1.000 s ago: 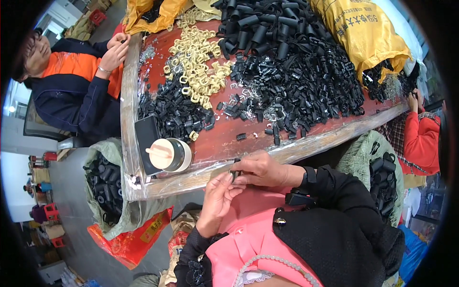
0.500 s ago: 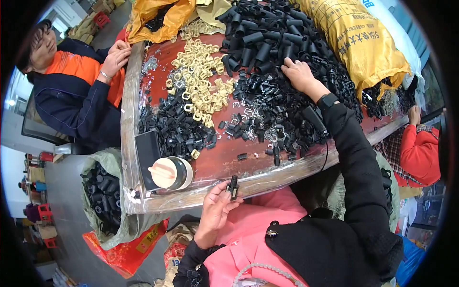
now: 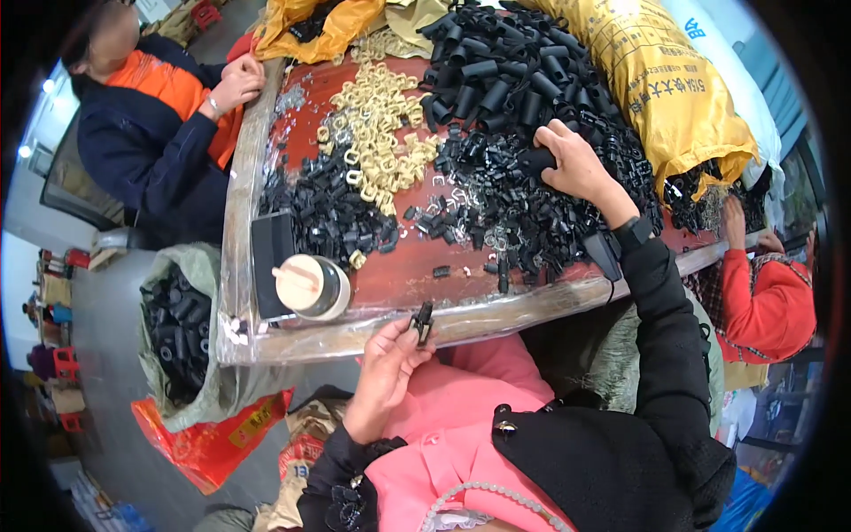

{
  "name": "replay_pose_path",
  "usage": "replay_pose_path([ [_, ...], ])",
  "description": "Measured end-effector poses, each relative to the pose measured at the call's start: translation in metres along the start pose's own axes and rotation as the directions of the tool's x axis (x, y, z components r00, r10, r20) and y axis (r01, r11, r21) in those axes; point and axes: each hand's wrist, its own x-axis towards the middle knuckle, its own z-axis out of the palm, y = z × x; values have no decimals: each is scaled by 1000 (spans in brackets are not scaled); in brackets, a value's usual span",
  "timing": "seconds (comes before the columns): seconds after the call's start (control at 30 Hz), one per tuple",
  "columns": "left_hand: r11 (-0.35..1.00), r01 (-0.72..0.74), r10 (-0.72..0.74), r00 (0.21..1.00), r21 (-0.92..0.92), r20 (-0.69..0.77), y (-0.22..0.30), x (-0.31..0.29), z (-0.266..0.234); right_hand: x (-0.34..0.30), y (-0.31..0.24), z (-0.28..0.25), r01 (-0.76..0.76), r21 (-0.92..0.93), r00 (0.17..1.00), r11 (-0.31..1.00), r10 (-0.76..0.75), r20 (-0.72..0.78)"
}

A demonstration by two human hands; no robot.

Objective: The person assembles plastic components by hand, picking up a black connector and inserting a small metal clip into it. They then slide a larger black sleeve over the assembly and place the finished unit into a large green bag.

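Observation:
My left hand (image 3: 386,368) is closed on a small black plastic part (image 3: 424,321), pinched upright between thumb and fingers just off the table's near edge. Over the heaps at the right, my right hand (image 3: 581,168) has its thumb and fingers bent around a dark, rounded black piece (image 3: 535,161); its exact kind is partly hidden. Behind that hand lies a big heap of black tubes (image 3: 479,69) with straps. Small black plastic parts (image 3: 496,191) mixed with metal bits spread below it. Cream-coloured plastic rings (image 3: 377,133) form a heap to their left.
A jar with a pale lid (image 3: 301,284) stands by a dark flat box (image 3: 271,257) at the table's near left corner. Yellow sacks (image 3: 660,89) line the right. A sack of black parts (image 3: 177,328) stands on the floor. Co-workers sit left (image 3: 160,133) and right (image 3: 762,301).
My right hand has shifted slightly and now closes around a black piece from the heap. My left hand keeps the small part, tilted a little differently. The whole view has shifted slightly.

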Motion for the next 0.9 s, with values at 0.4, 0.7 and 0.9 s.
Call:
replay_pose_path([
  [0.4, 998, -54, 54, 998, -16, -25, 7, -1, 13, -31, -120, -11, -40, 681, 956, 731, -171, 239],
  [0.7, 991, -13, 14, 1000, 132, -7, 9, 2, 6, -54, -165, 20, -129, 805, 928, 579, -215, 303],
  [0.9, 992, -10, 17, 998, 129, -53, 8, 7, -2, -59, -167, 26, -116, 783, 945, 611, -175, 277],
])
